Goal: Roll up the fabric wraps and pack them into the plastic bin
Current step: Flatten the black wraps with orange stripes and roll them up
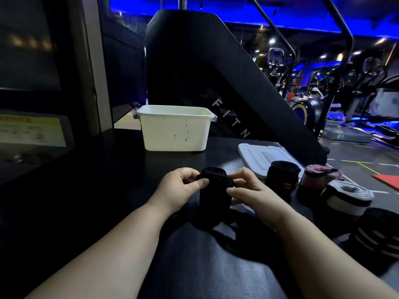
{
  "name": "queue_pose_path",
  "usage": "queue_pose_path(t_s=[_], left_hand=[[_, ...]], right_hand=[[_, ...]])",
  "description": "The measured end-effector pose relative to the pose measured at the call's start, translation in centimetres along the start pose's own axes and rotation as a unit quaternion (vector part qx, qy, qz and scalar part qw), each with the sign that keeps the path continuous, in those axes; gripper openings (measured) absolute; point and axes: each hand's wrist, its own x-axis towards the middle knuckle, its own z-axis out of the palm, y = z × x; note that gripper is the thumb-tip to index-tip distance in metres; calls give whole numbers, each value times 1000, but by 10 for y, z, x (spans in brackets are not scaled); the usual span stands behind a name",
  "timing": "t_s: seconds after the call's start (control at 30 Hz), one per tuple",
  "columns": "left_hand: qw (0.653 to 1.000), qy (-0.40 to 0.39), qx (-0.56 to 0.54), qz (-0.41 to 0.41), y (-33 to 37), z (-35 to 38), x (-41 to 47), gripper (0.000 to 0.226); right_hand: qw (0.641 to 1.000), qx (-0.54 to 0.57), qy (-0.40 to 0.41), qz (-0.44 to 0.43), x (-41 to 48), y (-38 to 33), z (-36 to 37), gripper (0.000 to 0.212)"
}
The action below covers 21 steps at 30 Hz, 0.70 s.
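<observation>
A partly rolled black fabric wrap (214, 190) stands upright at the middle of the dark table. My left hand (180, 188) pinches its top edge from the left, and my right hand (248, 188) pinches it from the right. Its loose tail (244, 231) trails toward me over the table. The white plastic bin (174, 130) stands open farther back, apart from both hands. To the right stand rolled wraps: a black one (280, 178), a pink one (317, 178), a grey and white one (347, 197) and a black striped one (380, 234).
The bin's white lid (257, 156) lies flat behind the rolled wraps. A large black machine housing (205, 67) rises behind the bin. Gym machines (345, 93) fill the floor at the right. The table's right edge runs close to the rolled wraps.
</observation>
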Motion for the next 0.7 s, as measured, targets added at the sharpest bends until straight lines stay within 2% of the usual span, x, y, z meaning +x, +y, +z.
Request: queue_pose_path(t_s=[0.23, 0.37, 0.53, 0.7], left_hand=[[997, -57, -54, -21, -2, 0, 1, 8], [994, -68, -78, -28, -1, 1, 0, 9], [996, -61, -57, -8, 0, 2, 0, 15], [997, -57, -54, 8, 3, 3, -1, 17]], right_hand=[[999, -14, -33, 9, 0, 4, -8, 69], [999, 4, -45, -2, 1, 5, -4, 61], [995, 83, -46, 6, 2, 11, 1, 56], [998, 55, 4, -12, 6, 15, 5, 47]])
